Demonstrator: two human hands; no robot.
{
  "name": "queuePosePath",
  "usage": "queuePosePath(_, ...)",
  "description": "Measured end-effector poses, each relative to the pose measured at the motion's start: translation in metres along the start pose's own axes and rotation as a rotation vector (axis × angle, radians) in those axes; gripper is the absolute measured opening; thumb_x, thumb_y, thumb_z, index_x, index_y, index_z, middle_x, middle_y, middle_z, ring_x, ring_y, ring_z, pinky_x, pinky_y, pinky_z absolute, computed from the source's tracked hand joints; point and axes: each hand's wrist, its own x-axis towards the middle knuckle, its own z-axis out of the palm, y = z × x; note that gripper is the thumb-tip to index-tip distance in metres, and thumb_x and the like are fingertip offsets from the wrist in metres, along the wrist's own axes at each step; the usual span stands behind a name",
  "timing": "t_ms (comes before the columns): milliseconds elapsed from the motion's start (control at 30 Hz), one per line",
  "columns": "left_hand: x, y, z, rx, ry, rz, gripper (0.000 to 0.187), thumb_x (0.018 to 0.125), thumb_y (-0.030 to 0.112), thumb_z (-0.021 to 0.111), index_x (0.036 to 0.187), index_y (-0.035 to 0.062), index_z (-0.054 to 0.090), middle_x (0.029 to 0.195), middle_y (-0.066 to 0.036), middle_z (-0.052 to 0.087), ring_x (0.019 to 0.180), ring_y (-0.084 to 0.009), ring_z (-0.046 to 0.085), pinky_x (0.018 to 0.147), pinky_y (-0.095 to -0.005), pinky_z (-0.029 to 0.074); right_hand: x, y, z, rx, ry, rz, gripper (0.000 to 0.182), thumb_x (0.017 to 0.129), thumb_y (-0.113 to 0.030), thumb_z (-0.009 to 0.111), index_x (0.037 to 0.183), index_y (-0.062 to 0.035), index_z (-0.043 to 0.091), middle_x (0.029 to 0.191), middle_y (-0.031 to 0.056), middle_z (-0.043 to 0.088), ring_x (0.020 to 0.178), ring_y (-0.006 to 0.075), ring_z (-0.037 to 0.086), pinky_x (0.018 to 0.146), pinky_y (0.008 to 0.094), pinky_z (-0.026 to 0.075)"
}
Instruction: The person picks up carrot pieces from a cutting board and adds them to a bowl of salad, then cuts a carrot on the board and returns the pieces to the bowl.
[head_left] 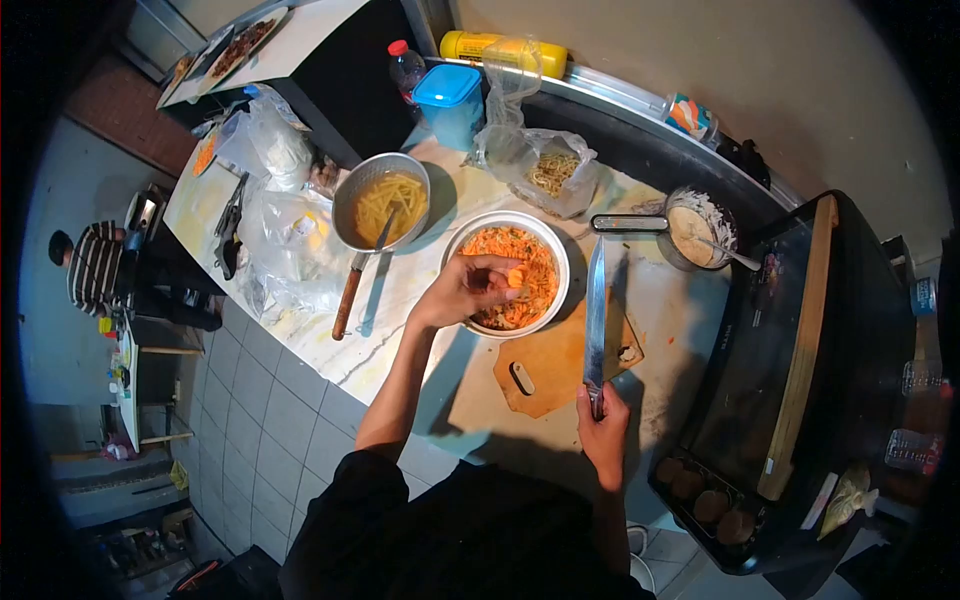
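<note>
The left hand (470, 292) is held above a round, white-rimmed bowl (564, 265) of shredded orange vegetable mixed with green flecks, its thumb and fingers pinching a small, solid orange vegetable piece (516, 277). The right hand (603, 420) is wrapped around the dark handle of a long knife with a broad steel blade (596, 310), which points away from the body over an orange-brown wooden cutting board (550, 360) with an oval slot. The board lies just beside the bowl on the pale, marble-patterned counter (465, 190). To the bowl's left stands a grey metal saucepan (341, 185) of pale sticks in yellowish liquid, a utensil leaning inside. Beyond the bowl sits a clear plastic bag (550, 178) of sprouts; near the knife tip is a dark pan (730, 228) of creamy batter.
</note>
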Motion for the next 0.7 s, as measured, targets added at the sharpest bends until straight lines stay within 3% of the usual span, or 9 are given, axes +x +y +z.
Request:
queuePosePath(167,-0.005,0.006,0.000,-0.399,0.111,-0.047,0.040,0.083,0.002,0.073,0.121,-0.0031,0.060,0.092,-0.006,0.068,0.080,-0.0077,0.062,0.075,-0.0212,0.051,-0.002,0.000,-0.002,0.034,0.019,-0.011,0.027,0.090,-0.015,0.065,0.075,0.0011,0.050,0.053,0.0100,0.039,0.049,0.0117,0.034,0.046,0.0331,0.031)
queuePosePath(200,-0.006,0.002,-0.004,-0.381,0.081,-0.018,0.038,0.084,0.006,0.072,0.120,-0.0019,0.061,0.100,-0.005,0.068,0.091,-0.0108,0.062,0.080,-0.0255,0.051,-0.003,0.000,-0.002,0.035,0.018,-0.009,0.027,0.090,-0.015,0.065,0.074,0.0009,0.049,0.053,0.0099,0.039,0.049,0.0113,0.034,0.046,0.0330,0.031)
queuePosePath(400,-0.008,-0.011,-0.012,-0.647,-0.020,-0.060,0.037,0.087,0.008,0.070,0.121,-0.0013,0.059,0.105,-0.004,0.066,0.095,-0.0120,0.062,0.085,-0.0295,0.054,-0.004,-0.006,-0.003,0.012,0.027,-0.050,0.029,0.089,-0.015,0.066,0.072,0.0001,0.048,0.051,0.0092,0.037,0.048,0.0104,0.033,0.044,0.0328,0.029)
queuePosePath(533,-0.010,-0.014,-0.006,-0.707,0.026,-0.071,0.035,0.088,0.007,0.068,0.121,-0.0011,0.059,0.104,-0.004,0.066,0.094,-0.0112,0.062,0.086,-0.0289,0.054,-0.005,-0.011,-0.004,0.016,0.026,-0.020,0.029,0.089,-0.016,0.066,0.072,0.0001,0.048,0.051,0.0103,0.039,0.047,0.0108,0.033,0.044,0.0337,0.030)
queuePosePath(700,-0.010,-0.009,-0.006,-0.482,0.094,-0.128,0.036,0.087,0.010,0.070,0.119,-0.0013,0.060,0.105,-0.003,0.066,0.094,-0.0101,0.062,0.083,-0.0235,0.051,-0.001,-0.012,-0.002,-0.038,-0.057,-0.067,0.028,0.089,-0.017,0.065,0.074,0.0005,0.049,0.053,0.0143,0.046,0.045,0.0137,0.041,0.044,0.0352,0.034)
